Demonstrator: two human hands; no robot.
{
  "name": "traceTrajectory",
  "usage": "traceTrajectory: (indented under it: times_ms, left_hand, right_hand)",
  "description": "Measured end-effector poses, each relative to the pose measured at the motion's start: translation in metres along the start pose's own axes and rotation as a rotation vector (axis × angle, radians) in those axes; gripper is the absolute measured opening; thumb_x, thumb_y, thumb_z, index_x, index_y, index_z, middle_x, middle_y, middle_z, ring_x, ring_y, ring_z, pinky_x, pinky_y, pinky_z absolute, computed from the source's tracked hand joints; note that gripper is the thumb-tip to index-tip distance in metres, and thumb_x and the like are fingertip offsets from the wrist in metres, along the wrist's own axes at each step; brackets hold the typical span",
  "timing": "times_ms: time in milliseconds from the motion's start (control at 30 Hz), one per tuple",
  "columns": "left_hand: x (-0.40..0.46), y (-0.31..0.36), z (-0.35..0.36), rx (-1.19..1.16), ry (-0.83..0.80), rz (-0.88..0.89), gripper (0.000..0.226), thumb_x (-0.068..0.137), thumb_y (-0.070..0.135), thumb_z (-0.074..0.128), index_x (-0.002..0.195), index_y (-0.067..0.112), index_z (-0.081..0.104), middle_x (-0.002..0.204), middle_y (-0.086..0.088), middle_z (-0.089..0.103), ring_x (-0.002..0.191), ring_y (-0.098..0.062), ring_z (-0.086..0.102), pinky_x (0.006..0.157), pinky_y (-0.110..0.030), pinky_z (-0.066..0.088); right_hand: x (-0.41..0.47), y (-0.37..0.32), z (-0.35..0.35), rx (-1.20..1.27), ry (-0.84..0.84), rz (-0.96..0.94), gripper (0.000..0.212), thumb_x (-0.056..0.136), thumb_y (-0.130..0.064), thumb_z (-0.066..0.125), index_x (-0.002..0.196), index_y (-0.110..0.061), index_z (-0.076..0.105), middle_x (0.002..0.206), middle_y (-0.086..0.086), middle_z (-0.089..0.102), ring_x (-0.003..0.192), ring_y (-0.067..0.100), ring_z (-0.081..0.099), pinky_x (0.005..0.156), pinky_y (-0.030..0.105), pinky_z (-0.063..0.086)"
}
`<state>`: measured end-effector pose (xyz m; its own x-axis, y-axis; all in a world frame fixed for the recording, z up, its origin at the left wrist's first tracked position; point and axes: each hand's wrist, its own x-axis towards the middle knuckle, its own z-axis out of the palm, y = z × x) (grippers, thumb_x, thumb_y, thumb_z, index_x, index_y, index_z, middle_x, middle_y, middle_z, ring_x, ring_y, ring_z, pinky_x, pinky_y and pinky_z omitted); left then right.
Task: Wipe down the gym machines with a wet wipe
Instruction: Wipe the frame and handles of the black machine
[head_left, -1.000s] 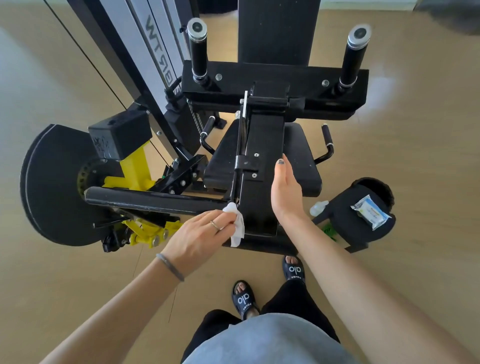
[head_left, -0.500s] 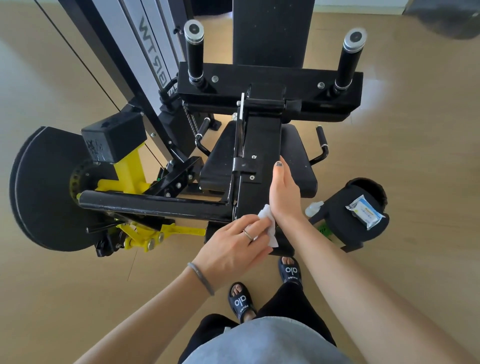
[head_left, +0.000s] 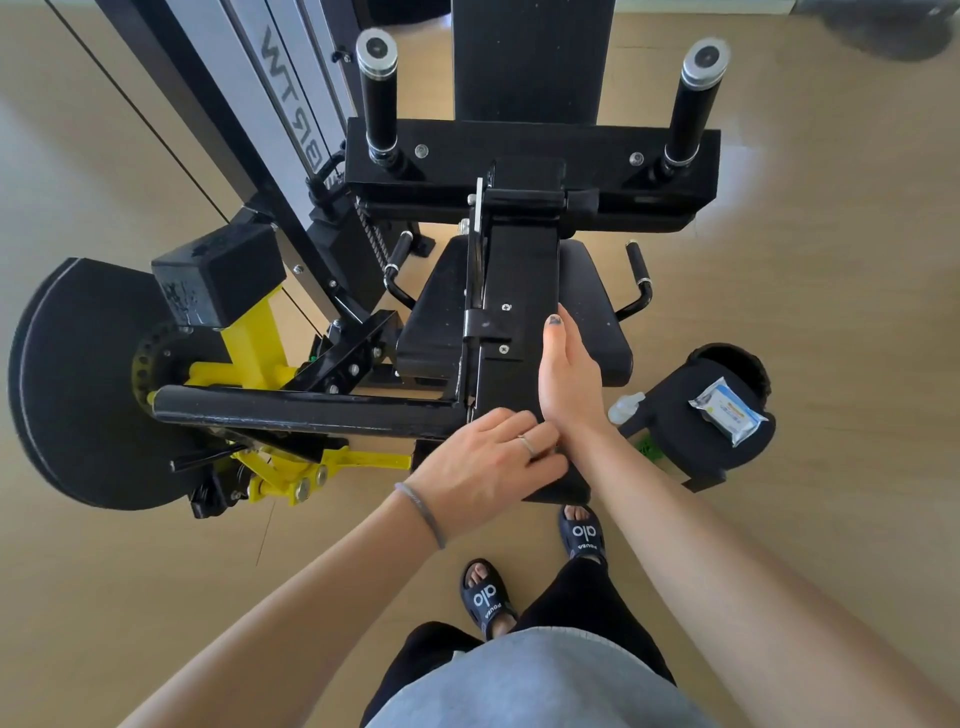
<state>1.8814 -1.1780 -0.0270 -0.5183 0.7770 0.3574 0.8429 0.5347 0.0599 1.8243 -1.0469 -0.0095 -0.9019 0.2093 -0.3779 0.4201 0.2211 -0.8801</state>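
Note:
A black gym machine stands in front of me, with a long black pad (head_left: 522, 291) running toward me over its seat (head_left: 595, 317). My left hand (head_left: 485, 465) presses on the near end of this pad, by the black crossbar (head_left: 311, 410). The wet wipe is hidden under its fingers, whose tips disappear beneath my right wrist. My right hand (head_left: 569, 374) grips the pad's right edge, thumb lying along the top.
A pack of wipes (head_left: 727, 410) lies on a round black pad (head_left: 675, 441) to the right, beside a small white bottle (head_left: 626, 408). Two upright handles (head_left: 382, 93) (head_left: 693, 98) stand at the back. A black disc (head_left: 67, 384) and yellow frame (head_left: 260, 353) are on the left.
My left hand has slid right along the crossbar onto the pad's near end, and the white wipe has gone out of sight under it. My right hand stayed on the pad edge.

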Motion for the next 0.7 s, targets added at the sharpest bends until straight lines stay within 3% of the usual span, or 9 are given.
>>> traceTrajectory:
  times_ms: [133, 267, 400, 533, 700]
  left_hand:
    - [-0.002, -0.003, 0.001, -0.016, 0.022, -0.044, 0.020, 0.096, 0.001, 0.045, 0.091, 0.016, 0.056, 0.095, -0.002, 0.056, 0.078, -0.019, 0.050, 0.075, -0.030, 0.047]
    - [-0.029, -0.024, -0.014, -0.066, 0.003, -0.115, 0.015, 0.084, 0.005, 0.067, 0.082, 0.015, 0.056, 0.092, -0.003, 0.058, 0.077, -0.021, 0.053, 0.072, -0.033, 0.047]
    - [-0.021, -0.019, -0.011, -0.053, -0.010, -0.058, 0.020, 0.082, 0.002, 0.068, 0.092, 0.015, 0.056, 0.099, -0.003, 0.058, 0.083, -0.020, 0.055, 0.080, -0.030, 0.048]
    - [-0.001, -0.010, -0.004, -0.071, 0.016, 0.014, 0.028, 0.085, 0.002, 0.067, 0.095, 0.017, 0.045, 0.098, -0.001, 0.051, 0.082, -0.018, 0.050, 0.081, -0.028, 0.050]
    - [-0.022, -0.031, -0.020, -0.074, -0.013, -0.054, 0.016, 0.096, 0.024, 0.065, 0.088, 0.015, 0.055, 0.091, -0.002, 0.057, 0.074, -0.018, 0.051, 0.069, -0.030, 0.050]
  right_hand:
    - [0.000, -0.001, 0.000, 0.029, 0.009, 0.008, 0.049, 0.111, -0.042, 0.027, 0.159, -0.031, 0.032, 0.143, 0.008, 0.058, 0.130, 0.027, 0.052, 0.072, 0.010, 0.035]
    - [0.001, -0.002, 0.003, 0.026, 0.024, 0.020, 0.052, 0.110, -0.045, 0.024, 0.159, -0.030, 0.031, 0.128, -0.008, 0.056, 0.126, 0.014, 0.051, 0.096, 0.023, 0.028]
    - [0.002, -0.001, 0.004, 0.019, 0.028, 0.020, 0.052, 0.110, -0.047, 0.024, 0.159, -0.030, 0.031, 0.134, -0.008, 0.053, 0.128, 0.013, 0.047, 0.099, 0.025, 0.028]
    - [0.000, -0.001, 0.003, -0.007, 0.015, 0.006, 0.052, 0.110, -0.049, 0.022, 0.159, -0.033, 0.028, 0.161, -0.005, 0.038, 0.148, 0.022, 0.035, 0.115, 0.034, 0.028]
    - [-0.003, -0.006, -0.001, 0.009, -0.004, 0.011, 0.052, 0.111, -0.046, 0.022, 0.160, -0.032, 0.027, 0.146, 0.002, 0.053, 0.125, 0.014, 0.050, 0.096, 0.024, 0.028]
